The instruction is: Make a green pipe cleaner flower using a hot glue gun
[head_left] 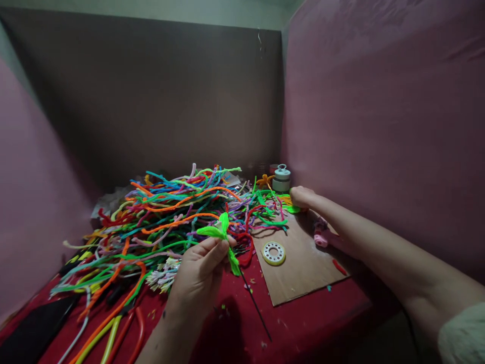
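Our left hand (200,268) pinches the neon-green fuzzy pipe-cleaner sprig (221,231), likely light and bendy, by its stem; right hand (303,197), far right, grip unclear.

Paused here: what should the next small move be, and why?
Probably lift the green piece under the right hand and carry it to the left hand, which pinches a green pipe-cleaner shape on a thin wire.

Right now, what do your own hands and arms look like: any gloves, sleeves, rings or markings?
Both are bare: no gloves, rings or watch show. The left hand and its forearm are uncovered down to the frame's bottom edge. The right hand leads to a bare forearm; only at the lower right corner does a pale cream fuzzy fabric sleeve begin.
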Demonstrator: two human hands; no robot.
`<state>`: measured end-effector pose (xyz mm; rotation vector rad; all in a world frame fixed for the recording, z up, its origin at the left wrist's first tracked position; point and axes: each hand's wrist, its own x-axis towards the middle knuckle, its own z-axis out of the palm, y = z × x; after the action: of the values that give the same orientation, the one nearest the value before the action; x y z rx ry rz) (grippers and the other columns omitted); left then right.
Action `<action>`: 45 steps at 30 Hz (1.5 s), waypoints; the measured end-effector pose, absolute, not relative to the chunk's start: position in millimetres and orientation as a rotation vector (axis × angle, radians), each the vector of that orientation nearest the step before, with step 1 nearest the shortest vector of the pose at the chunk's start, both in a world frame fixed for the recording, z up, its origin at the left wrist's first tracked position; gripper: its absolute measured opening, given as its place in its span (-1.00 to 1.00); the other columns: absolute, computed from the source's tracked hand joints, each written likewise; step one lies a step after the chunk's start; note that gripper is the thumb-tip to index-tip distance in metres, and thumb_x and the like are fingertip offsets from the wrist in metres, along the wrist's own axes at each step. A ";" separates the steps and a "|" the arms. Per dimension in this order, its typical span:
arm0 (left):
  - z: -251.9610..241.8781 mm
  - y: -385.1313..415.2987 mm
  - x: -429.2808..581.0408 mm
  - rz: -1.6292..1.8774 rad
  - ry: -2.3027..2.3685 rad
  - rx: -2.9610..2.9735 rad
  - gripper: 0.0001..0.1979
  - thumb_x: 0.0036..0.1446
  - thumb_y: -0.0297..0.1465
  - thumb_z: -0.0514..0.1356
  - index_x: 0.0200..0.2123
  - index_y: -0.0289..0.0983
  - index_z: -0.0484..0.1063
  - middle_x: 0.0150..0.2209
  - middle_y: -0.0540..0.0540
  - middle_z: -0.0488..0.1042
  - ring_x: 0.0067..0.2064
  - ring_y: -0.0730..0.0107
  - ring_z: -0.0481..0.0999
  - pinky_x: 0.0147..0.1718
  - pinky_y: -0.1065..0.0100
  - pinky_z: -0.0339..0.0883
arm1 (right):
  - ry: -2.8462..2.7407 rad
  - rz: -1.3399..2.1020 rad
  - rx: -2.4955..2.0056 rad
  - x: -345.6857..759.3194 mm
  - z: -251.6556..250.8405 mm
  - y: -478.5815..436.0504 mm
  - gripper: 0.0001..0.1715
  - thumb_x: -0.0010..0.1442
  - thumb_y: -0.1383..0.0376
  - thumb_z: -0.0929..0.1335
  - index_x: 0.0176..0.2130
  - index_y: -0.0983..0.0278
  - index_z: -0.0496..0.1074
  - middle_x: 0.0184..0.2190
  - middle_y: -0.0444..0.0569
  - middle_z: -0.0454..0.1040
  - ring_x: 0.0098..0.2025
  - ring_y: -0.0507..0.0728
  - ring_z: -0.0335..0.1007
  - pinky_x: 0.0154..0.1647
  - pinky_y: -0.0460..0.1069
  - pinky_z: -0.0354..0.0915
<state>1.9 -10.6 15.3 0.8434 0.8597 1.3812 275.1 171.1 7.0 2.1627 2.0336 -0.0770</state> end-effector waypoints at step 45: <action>4.2 -15.2 13.0 1.157 0.745 1.006 -0.81 -0.25 -0.34 0.38 -0.54 -0.36 0.57 -0.54 -0.12 0.53 -0.47 0.43 0.43 -0.35 0.43 0.27 | 4.040 -1.649 1.464 176.2 4.1 -2.0 -0.92 0.10 0.44 0.32 -0.39 0.26 0.37 -0.27 -0.03 0.46 -0.19 0.08 0.41 -0.17 0.05 0.39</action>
<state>13.0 -15.2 4.2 1.0058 0.7454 1.1571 176.2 -2.0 4.1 1.4641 4.0400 -1.6490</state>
